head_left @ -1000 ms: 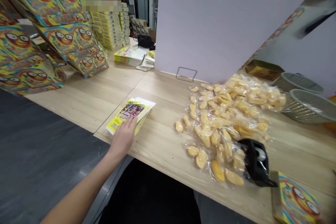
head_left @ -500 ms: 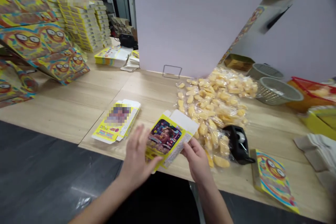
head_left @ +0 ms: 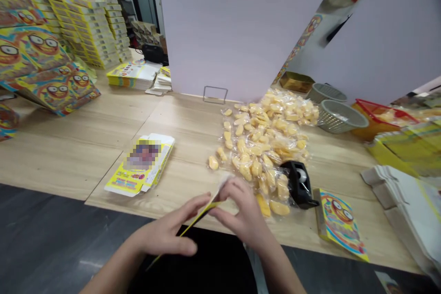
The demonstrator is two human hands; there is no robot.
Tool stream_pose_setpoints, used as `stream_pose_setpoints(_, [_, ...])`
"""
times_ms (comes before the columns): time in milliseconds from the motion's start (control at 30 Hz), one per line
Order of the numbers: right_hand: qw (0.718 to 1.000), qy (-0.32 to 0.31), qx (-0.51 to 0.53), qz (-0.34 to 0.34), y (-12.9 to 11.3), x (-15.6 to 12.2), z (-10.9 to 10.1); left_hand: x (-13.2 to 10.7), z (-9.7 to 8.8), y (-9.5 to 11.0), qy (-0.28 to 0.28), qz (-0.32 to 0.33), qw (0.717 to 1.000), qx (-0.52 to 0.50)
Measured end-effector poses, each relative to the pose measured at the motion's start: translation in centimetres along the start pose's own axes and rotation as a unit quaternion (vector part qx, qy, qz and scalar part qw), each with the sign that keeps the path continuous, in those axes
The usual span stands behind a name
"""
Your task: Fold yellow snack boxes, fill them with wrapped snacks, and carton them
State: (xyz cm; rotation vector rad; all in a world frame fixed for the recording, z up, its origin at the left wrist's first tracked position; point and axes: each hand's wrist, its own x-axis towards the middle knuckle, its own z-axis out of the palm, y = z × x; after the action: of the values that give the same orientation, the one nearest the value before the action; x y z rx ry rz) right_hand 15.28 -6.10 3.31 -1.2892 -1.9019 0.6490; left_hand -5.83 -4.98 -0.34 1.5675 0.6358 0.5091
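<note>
My hands hold a flat yellow printed carton blank edge-on between them, so its face is hidden. My left hand pinches its lower part, and my right hand grips its upper white flap. Just beyond my right hand spreads a heap of yellow pieces in clear plastic bags. A second flat carton lies on the wooden table, left of my hands. A black tape dispenser sits against the bags on the right.
A carton printed with a cartoon face lies at the table's right. White flat cartons are stacked beyond it. Grey baskets stand at the back right, and tall yellow box stacks rise at the back left before a partition.
The carton held between my hands has turned from face-up to edge-on, and my hands have drawn closer together. The view has swung slightly left.
</note>
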Motion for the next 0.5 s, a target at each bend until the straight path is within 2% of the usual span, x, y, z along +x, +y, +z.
stream_pose_setpoints(100, [0.997,-0.034,0.057,-0.041,-1.5,-0.9,0.2,0.8,0.3,-0.9,-0.103,0.019,0.989,-0.103])
stream_pose_setpoints(167, [0.995,-0.034,0.080,-0.048,-1.7,-1.6,0.2,1.2,1.1,-1.2,-0.111,0.002,0.983,-0.147])
stream_pose_setpoints(200, [0.996,-0.001,0.085,-0.041,-1.5,-2.0,0.3,1.3,1.6,-1.2,-0.094,-0.012,0.981,-0.172])
stream_pose_setpoints(267, [0.988,0.116,0.104,0.005,-0.8,-2.6,0.5,1.4,2.4,-1.2,-0.035,-0.037,0.972,-0.231])
stream_pose_setpoints(333, [0.959,0.206,0.166,0.101,0.0,-3.0,1.3,1.7,2.7,-1.1,0.031,-0.050,0.961,-0.270])
stream_pose_setpoints(367, [0.943,0.212,0.206,0.154,0.3,-3.1,1.8,1.9,2.9,-1.1,0.066,-0.051,0.958,-0.275])
stream_pose_setpoints(433, [0.921,0.183,0.263,0.221,0.7,-3.4,3.1,2.3,3.1,-1.3,0.136,-0.046,0.957,-0.252])
stream_pose_setpoints(500, [0.921,0.173,0.264,0.227,1.0,-3.6,3.9,2.5,3.3,-1.6,0.212,-0.032,0.953,-0.216])
